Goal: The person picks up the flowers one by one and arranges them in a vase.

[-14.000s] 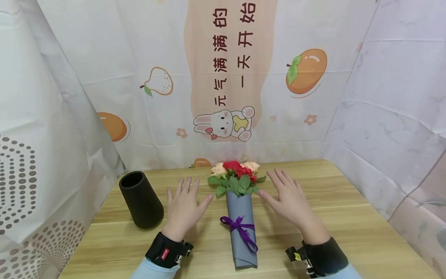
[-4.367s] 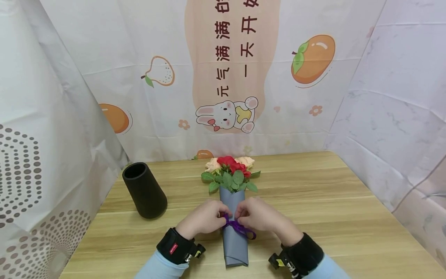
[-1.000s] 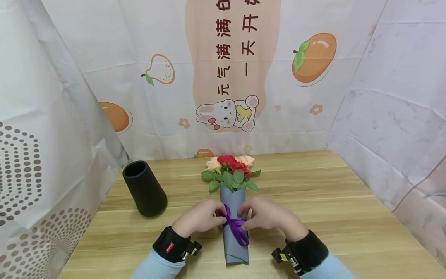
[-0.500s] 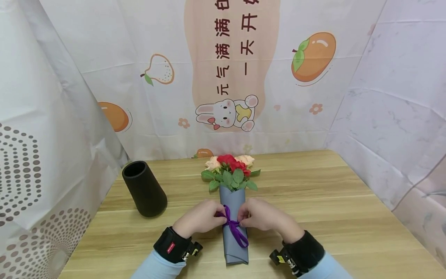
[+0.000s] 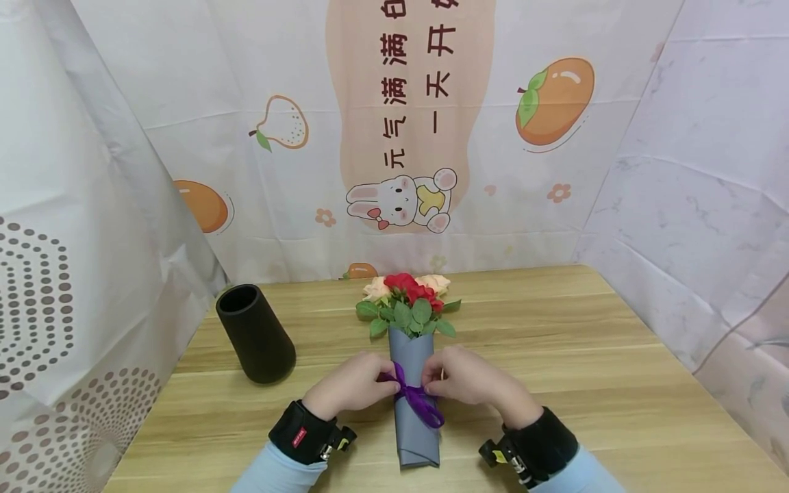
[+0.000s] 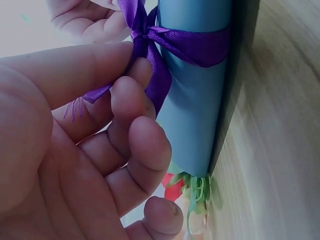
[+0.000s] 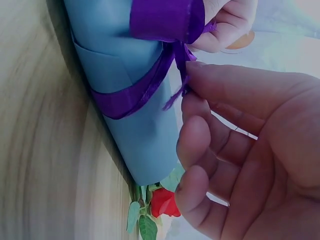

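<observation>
A bouquet of red and peach roses (image 5: 411,287) lies in blue-grey wrapping paper (image 5: 416,438), blooms pointing away from me. Round its middle runs a purple ribbon (image 5: 425,409), tied with a loop hanging over the front. My left hand (image 5: 353,387) pinches one part of the ribbon between thumb and index finger; its frayed tip shows in the left wrist view. From the other side, my right hand (image 5: 473,378) pinches a short ribbon end (image 7: 181,85) near the knot. The other fingers of both hands are loosely curled beside the paper.
A black vase (image 5: 255,335) stands at the left on the wooden table (image 5: 555,342). Behind the table hangs a printed cloth (image 5: 296,198), with more pale sheets at both sides.
Earlier my hands lay spread beside the bouquet; later they came to the ribbon. Over the last second my right fingers have closed on a ribbon end, and the hanging loop has swung slightly right.
</observation>
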Available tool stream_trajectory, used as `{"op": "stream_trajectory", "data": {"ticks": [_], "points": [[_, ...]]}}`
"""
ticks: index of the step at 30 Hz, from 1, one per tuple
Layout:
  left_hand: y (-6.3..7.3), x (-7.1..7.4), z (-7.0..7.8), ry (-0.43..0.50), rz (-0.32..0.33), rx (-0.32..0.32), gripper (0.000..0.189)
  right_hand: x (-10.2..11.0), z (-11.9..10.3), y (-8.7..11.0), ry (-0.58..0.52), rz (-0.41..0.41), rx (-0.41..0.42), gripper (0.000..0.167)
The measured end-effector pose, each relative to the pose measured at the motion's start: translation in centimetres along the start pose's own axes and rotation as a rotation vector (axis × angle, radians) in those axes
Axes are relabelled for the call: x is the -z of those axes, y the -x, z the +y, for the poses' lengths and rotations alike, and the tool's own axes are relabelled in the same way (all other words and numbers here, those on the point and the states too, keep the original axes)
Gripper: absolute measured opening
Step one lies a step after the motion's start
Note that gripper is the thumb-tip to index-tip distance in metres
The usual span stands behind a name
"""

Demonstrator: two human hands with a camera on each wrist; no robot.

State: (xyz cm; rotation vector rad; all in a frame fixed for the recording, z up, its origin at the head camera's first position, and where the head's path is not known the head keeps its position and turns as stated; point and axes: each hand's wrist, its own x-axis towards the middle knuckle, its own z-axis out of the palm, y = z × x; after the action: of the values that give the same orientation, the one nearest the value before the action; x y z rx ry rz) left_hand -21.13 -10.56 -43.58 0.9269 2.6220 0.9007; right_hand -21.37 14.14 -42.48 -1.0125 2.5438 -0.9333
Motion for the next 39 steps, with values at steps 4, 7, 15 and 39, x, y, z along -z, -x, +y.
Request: {"op": "stream_trajectory", "data": {"ticks": [4,7,15,39], "points": [[0.1,0.1,0.0,0.004,-0.002,0.004,0.019,0.1,0.0,0.1,-0.003,0.019,0.015,0.018],[0.2,0.1,-0.1,0.007,-0.003,0.014,0.019,0.3,0.1,0.2,-0.003,0.031,0.023,0.019],[0.4,0.5,-0.1,0.034,-0.002,0.014,0.017,0.6,0.4,0.3,-0.011,0.033,0.016,0.017],[0.9,1.2,-0.7,0.049,-0.001,0.028,0.021,1.3,0.9,0.7,0.079,0.070,-0.008,0.018]]}}
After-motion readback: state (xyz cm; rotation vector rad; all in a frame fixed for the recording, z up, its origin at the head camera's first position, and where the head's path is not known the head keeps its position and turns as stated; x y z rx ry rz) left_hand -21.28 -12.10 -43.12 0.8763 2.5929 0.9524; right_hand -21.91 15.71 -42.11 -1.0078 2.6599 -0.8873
